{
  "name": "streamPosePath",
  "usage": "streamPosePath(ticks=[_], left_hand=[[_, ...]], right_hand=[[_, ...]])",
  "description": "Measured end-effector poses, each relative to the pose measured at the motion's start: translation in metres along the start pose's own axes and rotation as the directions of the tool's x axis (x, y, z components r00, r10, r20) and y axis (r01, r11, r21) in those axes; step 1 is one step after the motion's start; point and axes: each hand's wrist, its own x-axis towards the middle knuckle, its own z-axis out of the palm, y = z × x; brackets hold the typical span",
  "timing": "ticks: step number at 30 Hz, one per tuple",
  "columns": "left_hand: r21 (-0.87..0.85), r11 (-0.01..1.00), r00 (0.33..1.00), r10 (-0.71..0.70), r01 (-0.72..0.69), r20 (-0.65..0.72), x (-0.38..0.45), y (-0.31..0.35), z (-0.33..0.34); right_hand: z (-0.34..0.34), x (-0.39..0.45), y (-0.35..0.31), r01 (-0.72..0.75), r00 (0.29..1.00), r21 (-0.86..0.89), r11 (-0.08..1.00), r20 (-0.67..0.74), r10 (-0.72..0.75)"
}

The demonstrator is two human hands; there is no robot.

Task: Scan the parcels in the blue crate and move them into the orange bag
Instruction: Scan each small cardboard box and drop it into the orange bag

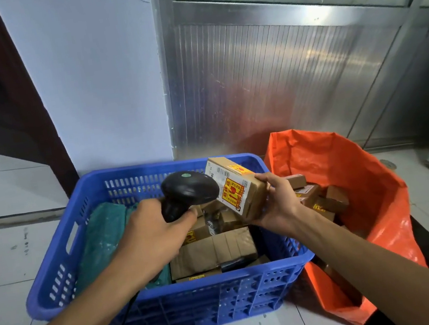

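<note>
Brown cardboard fills my right hand (pixel 274 198): its fingers curl round the near end of a small parcel (pixel 236 187), held above the blue crate (pixel 173 302) with its long axis tilted up and away to the left, the yellow-and-red sticker facing me. My left hand (pixel 152 235) grips the handle of a black scanner (pixel 189 194), whose head sits just beside the parcel's labelled side. Below lie more cardboard parcels (pixel 212 249) and a green bag (pixel 100 243); the orange bag (pixel 349 178) stands touching the crate's right side, already holding boxes.
</note>
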Motion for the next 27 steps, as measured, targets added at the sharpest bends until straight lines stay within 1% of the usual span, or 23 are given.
streamPosePath(ticks=[5,14,23,27], left_hand=[[-0.035,0.999,1.000,-0.018,0.018,-0.012,-0.003,0.002,-0.004],[0.028,0.999,0.997,-0.032,0.034,-0.075,-0.001,-0.003,-0.011],[0.012,0.999,0.996,-0.043,0.044,-0.077,-0.002,-0.003,-0.013],[0.016,0.998,0.997,-0.052,0.053,-0.063,-0.004,0.000,-0.015]], right_hand=[[0.009,0.004,0.008,-0.037,0.998,-0.045,0.998,0.047,0.039],[0.013,-0.001,0.009,-0.037,0.997,-0.063,0.997,0.064,0.041],[0.015,-0.002,0.012,-0.042,0.997,-0.088,0.995,0.063,0.048],[0.016,-0.003,0.012,-0.043,0.995,-0.091,0.995,0.084,0.051]])
